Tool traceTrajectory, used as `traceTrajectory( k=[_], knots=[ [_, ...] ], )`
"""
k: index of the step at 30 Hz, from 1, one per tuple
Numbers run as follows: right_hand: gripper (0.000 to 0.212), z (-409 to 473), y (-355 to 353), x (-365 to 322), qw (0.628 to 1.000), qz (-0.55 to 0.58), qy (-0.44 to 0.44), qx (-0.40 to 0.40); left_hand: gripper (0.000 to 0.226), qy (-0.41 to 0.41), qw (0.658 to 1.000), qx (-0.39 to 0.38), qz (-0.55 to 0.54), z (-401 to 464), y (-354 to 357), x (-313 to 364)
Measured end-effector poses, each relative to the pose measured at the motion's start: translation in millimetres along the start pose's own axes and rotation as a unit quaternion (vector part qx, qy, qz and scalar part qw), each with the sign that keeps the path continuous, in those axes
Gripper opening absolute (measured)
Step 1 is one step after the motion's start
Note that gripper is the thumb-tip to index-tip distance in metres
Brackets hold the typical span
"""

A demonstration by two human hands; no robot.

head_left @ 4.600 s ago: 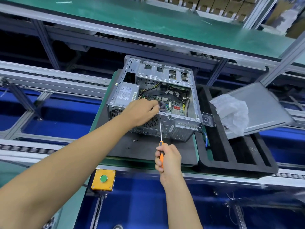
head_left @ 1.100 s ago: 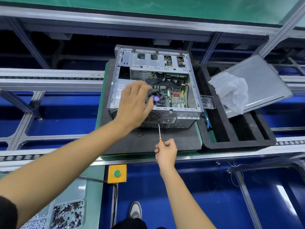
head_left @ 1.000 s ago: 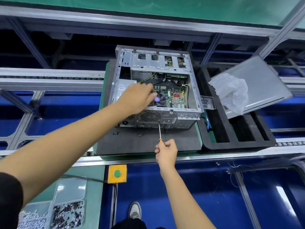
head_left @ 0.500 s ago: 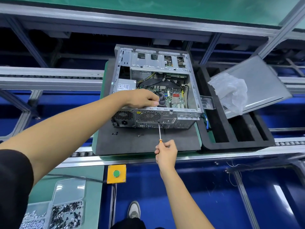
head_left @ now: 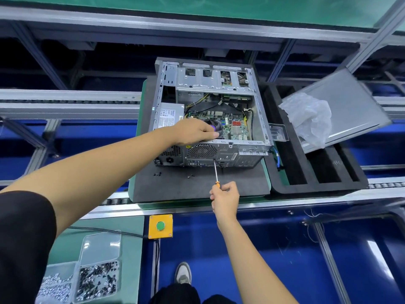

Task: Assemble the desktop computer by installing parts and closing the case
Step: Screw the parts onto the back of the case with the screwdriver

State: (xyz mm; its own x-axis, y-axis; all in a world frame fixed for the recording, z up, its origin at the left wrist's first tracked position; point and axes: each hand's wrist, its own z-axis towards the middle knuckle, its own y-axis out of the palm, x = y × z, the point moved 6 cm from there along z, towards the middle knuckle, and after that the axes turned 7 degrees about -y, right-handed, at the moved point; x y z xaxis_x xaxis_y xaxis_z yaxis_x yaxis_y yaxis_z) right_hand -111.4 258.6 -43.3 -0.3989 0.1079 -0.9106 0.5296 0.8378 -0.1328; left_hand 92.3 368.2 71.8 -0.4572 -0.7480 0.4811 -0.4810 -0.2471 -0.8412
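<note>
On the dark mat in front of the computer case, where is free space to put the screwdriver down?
The mat is bare right of the screwdriver, up to its right edge. Left of the shaft lie loose screws.

One head-worn wide-angle camera looks steeply down and forward over the open computer case, within arm's reach.
</note>
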Motion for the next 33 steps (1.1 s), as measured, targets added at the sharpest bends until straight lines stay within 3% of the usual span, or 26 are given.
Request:
traceTrajectory(
  k=[6, 11, 15, 22, 24, 27, 30, 33],
  knots=[
    [0.031, -1.7, 1.4, -1.7, 1.0, -0.005, -0.006, 0.011, 0.056, -0.026, 0.996, 0.052, 0.064, 0.0, 3.1, 11.4],
    [0.031, -2.3, 2.7, -0.9, 0.999, -0.023, -0.01, 0.035, 0.052, 0.036, 0.981, 0.105, 0.157, -3.7, 10.2, 23.4],
    [0.023, -4.3, -0.3, -1.6, 0.993, -0.105, -0.005, 0.061, 0.059, 0.071, 0.977, 0.077, 0.188, -4.9, 14.0, 22.6],
    [0.023, -11.5, -0.8, -1.0, 0.968, -0.219, -0.051, 0.108, 0.048, 0.098, 0.976, 0.024, 0.193, -4.1, 16.4, 22.7],
    [0.025, -13.5, 5.5, 3.6, 0.984, -0.142, -0.051, 0.098, 0.048, 0.1, 0.976, 0.025, 0.193, -4.8, 16.0, 23.8],
    [0.02, -11.1, 13.5, 12.3, 0.997, 0.058, 0.005, 0.05, 0.05, 0.101, 0.976, 0.026, 0.19, -4.6, 15.9, 23.7],
    [0.011, -9.5, 15.1, 17.4, 0.991, 0.101, 0.09, 0.005, 0.051, 0.103, 0.978, 0.024, 0.178, -5.5, 15.5, 24.4],
    [0.007, -6.1, 12.8, 16.3, 0.991, 0.092, 0.096, 0.0, 0.049, 0.105, 0.979, 0.021, 0.171, -6.3, 15.5, 25.2]
  ],
)
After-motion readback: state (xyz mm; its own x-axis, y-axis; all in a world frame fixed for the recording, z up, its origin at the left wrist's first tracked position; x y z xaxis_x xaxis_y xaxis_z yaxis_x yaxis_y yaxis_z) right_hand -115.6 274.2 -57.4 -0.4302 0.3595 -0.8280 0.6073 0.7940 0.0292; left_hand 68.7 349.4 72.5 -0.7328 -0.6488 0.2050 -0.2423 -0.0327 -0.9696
